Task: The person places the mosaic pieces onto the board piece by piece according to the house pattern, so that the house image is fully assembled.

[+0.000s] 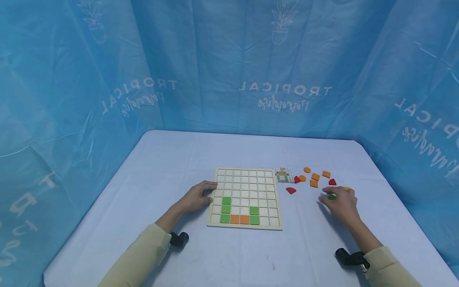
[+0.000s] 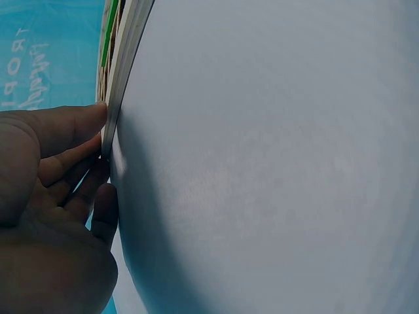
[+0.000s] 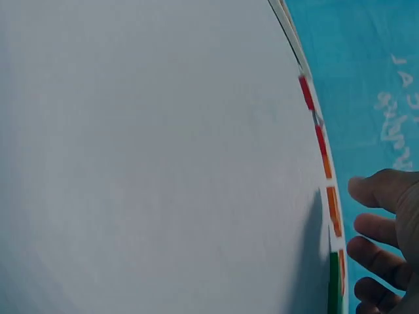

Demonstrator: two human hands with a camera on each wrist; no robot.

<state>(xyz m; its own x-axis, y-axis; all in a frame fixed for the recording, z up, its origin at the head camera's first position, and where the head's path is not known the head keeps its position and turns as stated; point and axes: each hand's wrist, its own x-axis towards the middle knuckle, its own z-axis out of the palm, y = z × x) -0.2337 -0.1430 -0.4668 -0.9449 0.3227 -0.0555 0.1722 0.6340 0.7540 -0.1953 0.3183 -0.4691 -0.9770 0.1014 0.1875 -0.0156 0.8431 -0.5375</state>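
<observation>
Fingers and thumb of the right hand point(image 1: 340, 202) curve apart, gripping nothing, over a small green piece point(image 1: 332, 197), partly hidden, on the white table point(image 1: 172, 159). Closing carelessly, they could knock the flat red piece point(image 1: 332, 182) at its twelve o'clock. The left hand point(image 1: 193, 197) rests loosely spread fingers and thumb against the nine-o'clock edge of the pale, gridded board point(image 1: 247, 185); pushing sideways could jolt its green squares point(image 1: 226, 209). The right forearm point(image 1: 363, 234) slants in from five o'clock, the left forearm point(image 1: 167, 219) from seven.

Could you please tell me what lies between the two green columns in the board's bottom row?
Two orange squares, side by side, as the head view shows.
</observation>
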